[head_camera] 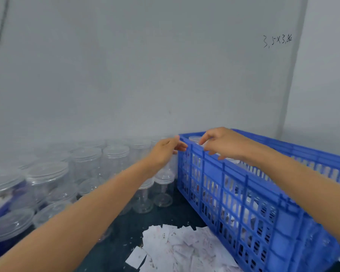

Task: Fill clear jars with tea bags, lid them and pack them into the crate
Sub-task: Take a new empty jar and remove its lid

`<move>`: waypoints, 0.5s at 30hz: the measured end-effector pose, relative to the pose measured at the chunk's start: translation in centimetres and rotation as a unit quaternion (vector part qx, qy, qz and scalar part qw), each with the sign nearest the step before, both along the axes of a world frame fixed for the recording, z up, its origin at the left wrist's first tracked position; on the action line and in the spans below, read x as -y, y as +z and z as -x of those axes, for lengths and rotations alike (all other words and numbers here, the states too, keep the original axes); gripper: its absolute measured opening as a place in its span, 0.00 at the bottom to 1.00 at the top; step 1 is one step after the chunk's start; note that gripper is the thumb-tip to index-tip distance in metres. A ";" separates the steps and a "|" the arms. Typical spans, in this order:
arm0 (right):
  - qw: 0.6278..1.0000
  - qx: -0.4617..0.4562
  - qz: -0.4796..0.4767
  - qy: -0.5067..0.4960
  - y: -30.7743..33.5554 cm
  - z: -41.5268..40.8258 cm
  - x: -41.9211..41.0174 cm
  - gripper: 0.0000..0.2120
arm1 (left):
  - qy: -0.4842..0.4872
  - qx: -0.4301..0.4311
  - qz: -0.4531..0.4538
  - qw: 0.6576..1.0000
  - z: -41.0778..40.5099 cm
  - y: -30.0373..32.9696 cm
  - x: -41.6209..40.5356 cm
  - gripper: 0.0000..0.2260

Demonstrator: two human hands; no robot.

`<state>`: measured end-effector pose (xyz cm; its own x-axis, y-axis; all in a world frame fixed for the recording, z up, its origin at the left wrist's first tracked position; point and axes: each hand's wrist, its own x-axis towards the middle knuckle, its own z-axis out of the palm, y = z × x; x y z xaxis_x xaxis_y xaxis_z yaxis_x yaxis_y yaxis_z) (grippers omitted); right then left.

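Head view: both hands reach the far corner of the blue perforated plastic crate [243, 195].
Right grip [222, 143] curls over a blurred clear lidded jar [195, 138] inside the crate; left grip [166, 149] pinches the rim at 9 o'clock of it.

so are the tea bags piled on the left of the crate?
No, the tea bags lie loose on the dark table in front of the blue crate; clear jars stand to its left.

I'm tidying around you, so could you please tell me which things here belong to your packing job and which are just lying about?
For the job:
blue crate
lidded clear jars
jar in the crate
pile of tea bags

Just lying about:
loose bits on the dark tabletop
handwritten numbers on the wall
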<state>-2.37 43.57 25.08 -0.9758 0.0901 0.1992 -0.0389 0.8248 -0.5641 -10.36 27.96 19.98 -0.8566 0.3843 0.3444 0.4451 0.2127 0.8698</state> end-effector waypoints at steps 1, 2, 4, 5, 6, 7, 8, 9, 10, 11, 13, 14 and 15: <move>0.999 0.015 0.041 0.021 -0.4 -0.1 1.4 0.09 | 0.008 0.010 0.002 1.000 -0.3 -0.2 1.5 0.18; 0.996 0.029 0.073 0.042 -0.9 -0.1 2.8 0.09 | 0.019 0.019 0.006 1.000 -0.7 -0.4 3.2 0.17; 0.989 0.053 0.119 0.072 -2.2 0.4 5.4 0.08 | 0.053 0.034 0.018 0.998 -1.3 -0.9 6.6 0.14; 0.984 0.069 0.143 0.080 -2.8 0.8 6.7 0.09 | 0.073 0.041 0.022 0.996 -1.5 -1.3 8.4 0.13; 0.978 0.086 0.169 0.087 -3.6 1.3 7.8 0.09 | 0.094 0.046 0.027 0.994 -1.7 -1.6 10.2 0.12; 0.971 0.106 0.195 0.093 -4.5 1.9 8.9 0.09 | 0.115 0.050 0.034 0.992 -1.9 -2.0 12.1 0.11; 0.962 0.126 0.220 0.098 -5.3 2.5 10.0 0.10 | 0.136 0.051 0.041 0.989 -2.0 -2.3 13.8 0.10; 0.954 0.145 0.242 0.102 -6.1 3.1 11.2 0.10 | 0.157 0.049 0.047 0.985 -2.1 -2.7 15.5 0.10; 0.947 0.160 0.259 0.105 -7.0 3.7 12.3 0.09 | 0.177 0.044 0.053 0.982 -2.1 -3.1 17.1 0.10; 0.941 0.170 0.274 0.106 -7.8 4.3 13.4 0.09 | 0.197 0.037 0.061 0.978 -2.2 -3.6 18.4 0.10; 0.931 0.181 0.299 0.102 -9.4 5.6 15.5 0.09 | 0.224 0.013 0.098 0.970 -2.2 -4.8 20.6 0.11; 0.927 0.184 0.310 0.099 -10.2 6.3 16.5 0.10 | 0.225 0.003 0.130 0.966 -2.3 -5.7 21.3 0.11; 0.923 0.185 0.322 0.096 -11.1 7.0 17.5 0.11 | 0.218 -0.001 0.161 0.963 -2.3 -6.6 21.8 0.11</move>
